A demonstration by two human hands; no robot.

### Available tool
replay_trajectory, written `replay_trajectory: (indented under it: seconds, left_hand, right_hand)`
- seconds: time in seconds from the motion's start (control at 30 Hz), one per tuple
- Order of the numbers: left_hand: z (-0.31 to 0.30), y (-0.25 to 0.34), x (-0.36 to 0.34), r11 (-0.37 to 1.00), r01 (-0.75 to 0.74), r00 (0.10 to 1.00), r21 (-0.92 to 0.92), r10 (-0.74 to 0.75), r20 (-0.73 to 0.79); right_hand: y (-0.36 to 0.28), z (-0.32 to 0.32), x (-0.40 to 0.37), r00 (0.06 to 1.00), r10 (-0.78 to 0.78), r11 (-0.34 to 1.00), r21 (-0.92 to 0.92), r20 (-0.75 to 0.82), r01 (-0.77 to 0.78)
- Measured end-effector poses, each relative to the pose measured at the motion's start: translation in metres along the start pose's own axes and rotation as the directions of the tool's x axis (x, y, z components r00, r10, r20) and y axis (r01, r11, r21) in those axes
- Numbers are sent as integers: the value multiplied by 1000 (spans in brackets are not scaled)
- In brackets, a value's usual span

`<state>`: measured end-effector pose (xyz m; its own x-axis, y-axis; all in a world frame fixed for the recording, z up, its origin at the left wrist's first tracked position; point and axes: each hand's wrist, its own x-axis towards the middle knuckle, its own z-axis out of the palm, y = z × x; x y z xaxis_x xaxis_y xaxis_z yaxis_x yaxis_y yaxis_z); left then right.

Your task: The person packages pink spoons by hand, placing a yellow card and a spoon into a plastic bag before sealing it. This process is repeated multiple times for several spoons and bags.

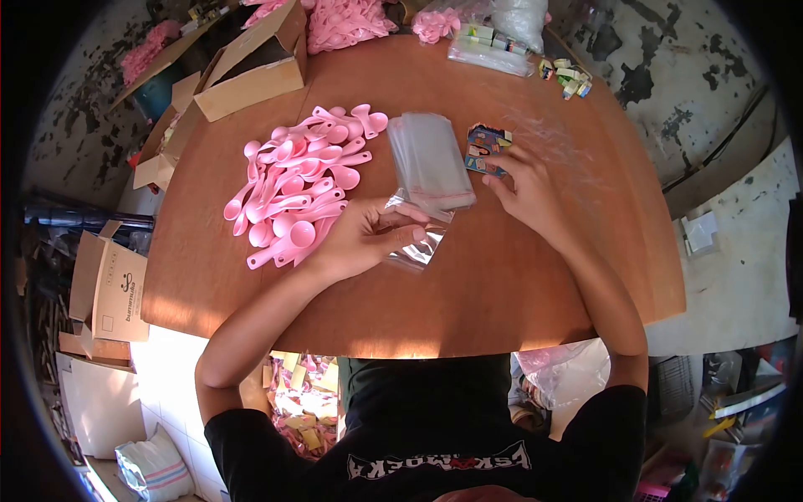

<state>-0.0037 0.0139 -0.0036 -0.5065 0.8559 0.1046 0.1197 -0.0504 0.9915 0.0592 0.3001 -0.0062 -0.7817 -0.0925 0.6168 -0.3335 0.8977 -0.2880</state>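
My left hand is closed on a small clear plastic bag, pinched between thumb and fingers above the table. My right hand is at the lower right edge of a small stack of printed cards. Its fingertips reach the stack, while the thumb stays apart from the index finger; no card is seen lifted. Between the hands lies a stack of clear plastic bags. A heap of pink spoons spreads to the left, partly behind my left hand.
On the wooden table, an open cardboard box and pink pieces in plastic sit at the back. Small boxes lie at back right. Below the front edge is a container of packed pink items.
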Motion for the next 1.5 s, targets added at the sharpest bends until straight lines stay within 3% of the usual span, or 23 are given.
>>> replay_trajectory:
  seconds: [0.03, 0.17, 0.3, 0.43, 0.5, 0.53, 0.6, 0.63, 0.7, 0.77, 0.83, 1.0, 1.2, 1.3, 1.37, 1.5]
  left_hand:
    - [-1, 0, 0, 996, 12, 1000, -94, -13, -6]
    - [-6, -4, 0, 984, 82, 996, -158, -84, -4]
    - [-6, -1, -1, 983, 153, 987, -102, -157, -31]
    - [-6, -4, -1, 961, 154, 977, -229, -183, -111]
    - [-9, -13, 0, 962, 128, 981, -239, -158, -111]
    - [-9, -16, 0, 966, 113, 980, -233, -147, -132]
    - [-10, -19, -1, 967, 100, 977, -232, -139, -160]
    - [-9, -18, -1, 974, 100, 975, -202, -136, -178]
    - [-8, -12, -1, 980, 97, 971, -173, -132, -201]
    - [-5, -4, -1, 958, 129, 965, -256, -180, -189]
    - [-6, -9, -2, 967, 123, 971, -222, -163, -173]
    - [-4, 0, -5, 982, 119, 983, -147, -138, -122]
    - [-4, 0, -6, 963, 145, 979, -228, -172, -105]
    - [-5, -6, -6, 985, 100, 987, -141, -117, -113]
    - [-5, -7, -6, 988, 114, 984, -100, -127, -125]
    - [-5, -4, -6, 986, 102, 986, -134, -118, -115]
  right_hand:
    - [6, 2, -1, 1000, -3, 1000, -4, -1, 3]
    - [14, 10, -2, 996, 89, 984, -156, 32, -83]
    - [11, 11, -2, 980, 195, 974, -125, 26, -190]
    - [22, 13, -3, 993, 121, 986, -113, 9, -120]
    - [20, 11, -5, 970, 233, 971, -43, -72, -236]
    - [12, 7, -2, 970, 234, 971, -42, -69, -237]
    - [-6, -6, 5, 928, 199, 979, 29, -316, -200]
    - [-13, -12, 7, 930, 198, 980, 31, -309, -198]
    - [-28, -24, 10, 895, 215, 950, 297, -391, -98]
    - [-52, -33, 13, 895, 244, 913, 400, -374, -82]
    - [-76, -38, 15, 911, 317, 809, 576, -262, -116]
    - [-88, -25, 21, 953, 257, 834, 534, -158, -136]
    - [-85, -20, 26, 987, 148, 900, 422, -56, -111]
    - [-88, -23, 25, 979, 191, 883, 448, -65, -143]
    - [-93, -30, 29, 952, 253, 845, 518, -173, -131]
    - [-101, -32, 33, 946, 295, 789, 592, -131, -164]
